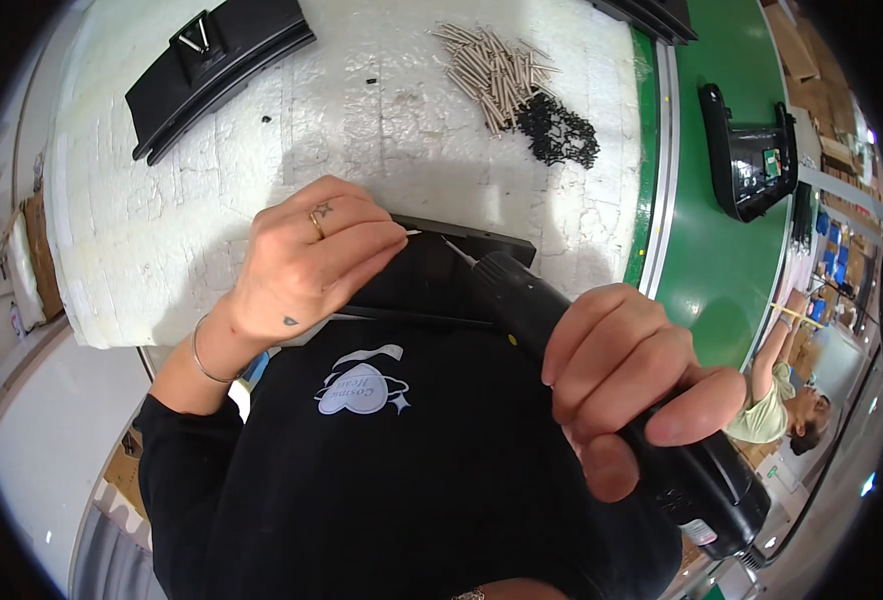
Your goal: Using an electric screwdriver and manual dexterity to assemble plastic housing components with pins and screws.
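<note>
My right hand (633,375) is wrapped round a black electric screwdriver (513,292), whose thin bit points up and left. My left hand (311,255) is closed in a pinch, with the short bright end of a slim metal pin (414,232) showing past the fingertips. A small gap separates that end from the screwdriver's bit. Below both lies a long black plastic part (431,275) at the near edge of the table, close against my body. Its left portion is hidden behind my left hand.
A pile of silver metal pins (496,75) and a heap of small black screws (558,132) lie on the white-covered table (361,140). A curved black part (223,70) rests at far left. Rightward, a black housing (751,155) sits on a green surface; a person (776,395) is beyond.
</note>
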`<state>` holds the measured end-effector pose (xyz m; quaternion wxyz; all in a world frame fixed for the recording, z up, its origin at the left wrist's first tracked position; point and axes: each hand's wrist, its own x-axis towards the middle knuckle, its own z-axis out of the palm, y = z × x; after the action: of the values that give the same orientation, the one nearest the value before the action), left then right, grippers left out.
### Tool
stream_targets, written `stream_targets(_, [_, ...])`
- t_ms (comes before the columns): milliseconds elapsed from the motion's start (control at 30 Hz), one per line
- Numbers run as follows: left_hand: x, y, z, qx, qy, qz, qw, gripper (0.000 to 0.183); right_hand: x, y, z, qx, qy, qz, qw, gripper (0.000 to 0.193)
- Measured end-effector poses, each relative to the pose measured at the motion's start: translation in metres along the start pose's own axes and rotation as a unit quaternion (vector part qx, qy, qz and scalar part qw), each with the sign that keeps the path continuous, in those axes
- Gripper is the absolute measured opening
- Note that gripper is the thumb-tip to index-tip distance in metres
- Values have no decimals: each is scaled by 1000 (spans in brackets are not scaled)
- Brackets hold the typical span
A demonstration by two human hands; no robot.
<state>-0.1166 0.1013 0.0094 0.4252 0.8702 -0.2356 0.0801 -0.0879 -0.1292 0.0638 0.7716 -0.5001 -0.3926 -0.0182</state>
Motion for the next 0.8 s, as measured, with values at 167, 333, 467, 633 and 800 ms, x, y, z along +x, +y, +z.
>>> stream_targets(167, [-1,-1,12,14,23,-3,1000,19,-2,4,7,-25,9,35,999,34])
stream_targets(333, [-2,1,12,5,8,-24,1000,21,-4,4,10,-26,20,51,998,34])
stream_targets(467, [-2,1,13,-17,-1,-31,999,23,-3,5,9,-24,18,49,998,35])
stream_targets(633, [-2,1,17,-24,4,-36,999,22,0,1,8,-29,7,69,997,34])
stream_targets(800, [-4,-1,19,-28,7,-35,999,21,2,8,11,-26,11,69,997,33])
